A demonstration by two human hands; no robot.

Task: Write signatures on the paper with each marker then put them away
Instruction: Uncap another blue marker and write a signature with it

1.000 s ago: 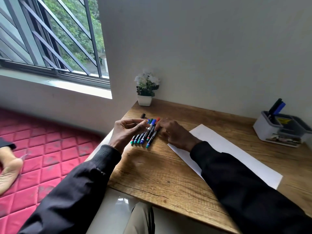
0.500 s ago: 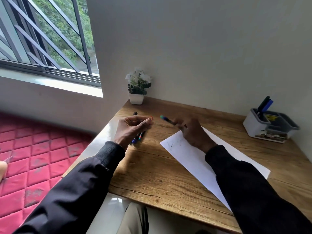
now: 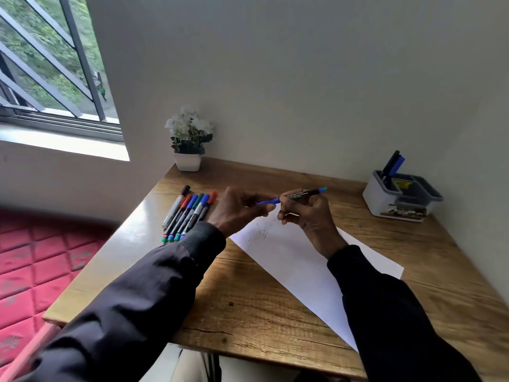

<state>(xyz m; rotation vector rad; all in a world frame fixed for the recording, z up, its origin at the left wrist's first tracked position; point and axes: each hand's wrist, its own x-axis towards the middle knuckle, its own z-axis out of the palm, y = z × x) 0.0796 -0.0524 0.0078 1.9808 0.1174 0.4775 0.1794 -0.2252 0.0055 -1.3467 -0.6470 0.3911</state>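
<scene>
A blue marker (image 3: 303,194) is held level above the paper between both hands. My right hand (image 3: 308,213) grips its dark barrel, and my left hand (image 3: 237,209) pinches its blue cap (image 3: 268,201) at the left end. A white sheet of paper (image 3: 300,260) lies diagonally on the wooden desk (image 3: 248,299), with faint scribbles near its top left corner. Several more markers (image 3: 187,213) lie side by side on the desk, left of my left hand. A grey desk organizer (image 3: 399,197) stands at the back right with two markers (image 3: 393,164) upright in it.
A small white pot of white flowers (image 3: 188,142) stands at the desk's back left corner against the wall. Left of the desk are a red quilted mattress (image 3: 41,257) on the floor and a barred window (image 3: 49,64).
My right hand lifted one marker from the row and carried it right, over the paper. My left hand left the row and now grips that marker's cap. The camera view shifted.
</scene>
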